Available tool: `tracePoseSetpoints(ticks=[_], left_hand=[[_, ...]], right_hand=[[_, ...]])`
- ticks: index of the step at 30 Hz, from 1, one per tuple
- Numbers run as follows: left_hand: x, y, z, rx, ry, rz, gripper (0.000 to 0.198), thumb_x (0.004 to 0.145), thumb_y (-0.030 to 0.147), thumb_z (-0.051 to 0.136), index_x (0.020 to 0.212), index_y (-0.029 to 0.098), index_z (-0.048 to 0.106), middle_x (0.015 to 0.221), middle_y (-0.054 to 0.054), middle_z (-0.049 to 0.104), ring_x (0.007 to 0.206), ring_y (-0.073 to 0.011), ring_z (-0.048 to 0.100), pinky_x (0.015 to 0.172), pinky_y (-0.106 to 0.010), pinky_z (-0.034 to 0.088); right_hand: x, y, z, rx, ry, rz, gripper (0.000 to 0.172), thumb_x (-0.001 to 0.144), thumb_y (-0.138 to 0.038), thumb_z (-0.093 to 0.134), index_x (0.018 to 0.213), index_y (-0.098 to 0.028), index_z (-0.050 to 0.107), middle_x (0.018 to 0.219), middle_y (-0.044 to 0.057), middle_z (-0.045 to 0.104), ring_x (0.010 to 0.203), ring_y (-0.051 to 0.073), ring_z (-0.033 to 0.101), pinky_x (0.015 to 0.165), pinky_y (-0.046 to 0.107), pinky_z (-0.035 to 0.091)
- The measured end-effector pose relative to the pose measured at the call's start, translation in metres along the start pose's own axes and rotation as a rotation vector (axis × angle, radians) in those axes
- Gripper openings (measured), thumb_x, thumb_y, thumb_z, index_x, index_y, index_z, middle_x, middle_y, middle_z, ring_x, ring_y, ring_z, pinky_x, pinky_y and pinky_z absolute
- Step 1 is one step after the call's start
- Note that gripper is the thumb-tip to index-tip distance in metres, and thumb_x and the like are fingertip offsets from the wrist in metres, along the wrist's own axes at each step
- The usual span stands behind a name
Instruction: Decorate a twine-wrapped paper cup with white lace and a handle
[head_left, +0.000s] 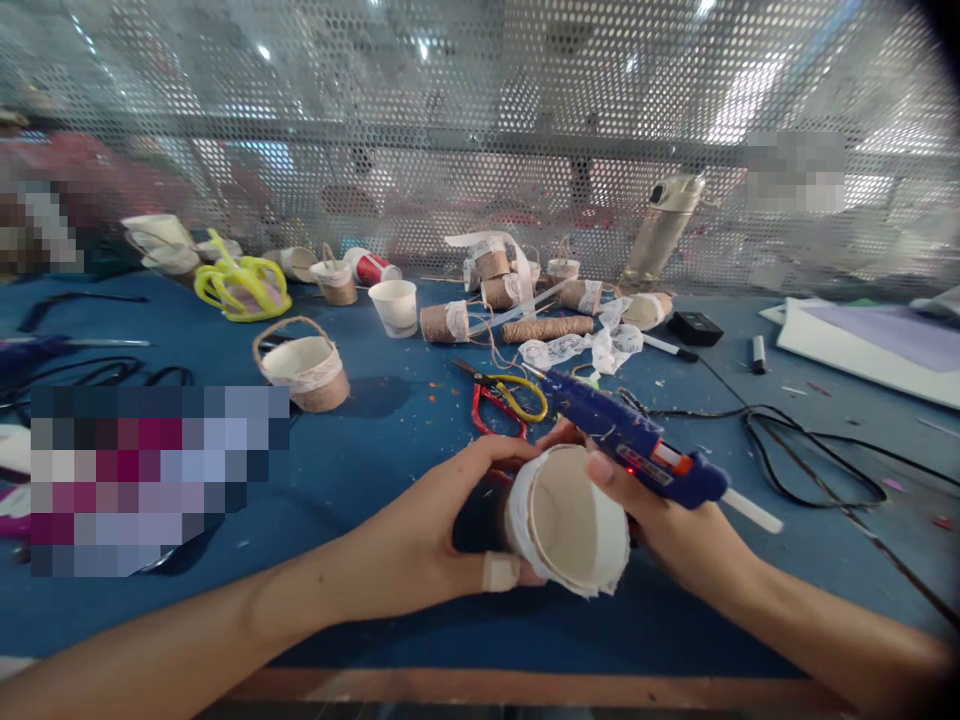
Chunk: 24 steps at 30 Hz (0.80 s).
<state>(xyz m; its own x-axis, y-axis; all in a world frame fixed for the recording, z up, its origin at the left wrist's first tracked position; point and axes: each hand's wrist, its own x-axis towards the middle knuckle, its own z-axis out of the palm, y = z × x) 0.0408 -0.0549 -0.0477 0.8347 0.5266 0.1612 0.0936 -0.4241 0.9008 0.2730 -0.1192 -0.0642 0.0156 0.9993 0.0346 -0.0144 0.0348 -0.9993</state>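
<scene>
A paper cup [574,515] with white lace round its outside is tilted so that its open mouth faces me. My left hand [427,530] is closed round the cup's left side, and a beige bandage wraps the thumb. My right hand [675,525] grips a blue hot glue gun [626,430], its handle mostly hidden. The right thumb touches the cup's rim. From the gun's back end sticks a white glue stick [754,510], while its nozzle points up and left. Just beyond the hands lie scissors [504,397] with red and yellow handles.
A twine-wrapped cup basket [306,370] stands to the left. Farther back are a plain paper cup [394,307], a twine roll [547,329], lace [589,345] and several decorated cups. Black cable [787,480] loops at right. A metal bottle [664,235] stands by the perforated screen [480,120].
</scene>
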Motion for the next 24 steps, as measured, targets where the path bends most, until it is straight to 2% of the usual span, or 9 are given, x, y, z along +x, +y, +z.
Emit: tracePoseSetpoints(ticks=[4,7,10,12,14,17,20,24], left_hand=[[-0.001,0.006,-0.009,-0.172,-0.085,-0.101,0.063,0.085,0.030,0.081,0.140,0.029,0.048,0.137,-0.004,0.060,0.127,-0.0261,0.056,0.109,-0.041,0.044],[-0.002,0.004,-0.012,-0.359,-0.210,-0.178,0.063,0.089,0.032,0.077,0.144,0.031,0.046,0.142,-0.005,0.056,0.131,-0.0262,0.052,0.107,-0.038,0.044],[-0.001,0.001,-0.013,-0.519,-0.243,-0.227,0.058,0.091,0.036,0.075,0.142,0.030,0.047,0.141,-0.005,0.053,0.127,-0.0240,0.053,0.102,-0.034,0.046],[0.000,0.000,-0.013,-0.599,-0.233,-0.257,0.047,0.093,0.039,0.072,0.134,0.027,0.051,0.128,-0.004,0.057,0.116,-0.0203,0.057,0.097,-0.031,0.047],[0.001,0.000,-0.012,-0.612,-0.193,-0.260,0.045,0.095,0.044,0.069,0.132,0.025,0.051,0.126,-0.004,0.057,0.115,-0.0190,0.055,0.098,-0.029,0.045],[0.001,0.001,-0.009,-0.644,-0.171,-0.284,0.057,0.089,0.047,0.076,0.134,0.026,0.048,0.131,-0.005,0.055,0.117,-0.0200,0.055,0.097,-0.030,0.046],[0.001,0.002,-0.005,-0.626,-0.160,-0.309,0.070,0.079,0.035,0.087,0.134,0.029,0.045,0.126,-0.003,0.056,0.109,-0.0183,0.059,0.090,-0.028,0.049],[0.002,0.002,-0.007,-0.502,-0.107,-0.277,0.066,0.077,0.026,0.087,0.131,0.029,0.049,0.119,-0.001,0.059,0.105,-0.0174,0.061,0.084,-0.025,0.051]], right_hand=[[0.000,-0.008,-0.004,-0.063,-0.001,-0.064,0.023,0.086,-0.041,0.078,0.105,-0.032,0.070,0.108,-0.001,0.071,0.091,0.017,0.066,0.081,0.027,0.055],[-0.001,-0.014,-0.006,-0.085,-0.054,-0.095,0.020,0.089,-0.039,0.076,0.105,-0.030,0.070,0.108,-0.001,0.069,0.088,0.014,0.065,0.081,0.025,0.055],[-0.003,-0.019,-0.006,-0.109,-0.088,-0.096,0.012,0.090,-0.034,0.075,0.098,-0.027,0.071,0.096,-0.002,0.068,0.083,0.012,0.065,0.076,0.021,0.055],[-0.004,-0.021,-0.006,-0.105,-0.068,-0.086,0.009,0.089,-0.031,0.076,0.094,-0.026,0.070,0.092,-0.004,0.067,0.079,0.011,0.063,0.072,0.019,0.054],[-0.004,-0.021,-0.007,-0.102,-0.022,-0.087,0.009,0.089,-0.031,0.076,0.091,-0.027,0.069,0.092,-0.004,0.066,0.076,0.009,0.062,0.069,0.018,0.053],[-0.004,-0.021,-0.006,-0.106,0.037,-0.079,0.011,0.087,-0.031,0.077,0.088,-0.026,0.067,0.089,-0.004,0.064,0.072,0.009,0.060,0.065,0.018,0.053],[-0.003,-0.022,-0.003,-0.069,0.051,-0.069,0.015,0.084,-0.029,0.079,0.085,-0.023,0.065,0.083,-0.004,0.064,0.068,0.010,0.061,0.063,0.020,0.055],[-0.004,-0.023,0.000,-0.024,0.046,-0.086,0.017,0.081,-0.026,0.081,0.083,-0.023,0.064,0.082,-0.003,0.066,0.066,0.011,0.063,0.062,0.021,0.057]])
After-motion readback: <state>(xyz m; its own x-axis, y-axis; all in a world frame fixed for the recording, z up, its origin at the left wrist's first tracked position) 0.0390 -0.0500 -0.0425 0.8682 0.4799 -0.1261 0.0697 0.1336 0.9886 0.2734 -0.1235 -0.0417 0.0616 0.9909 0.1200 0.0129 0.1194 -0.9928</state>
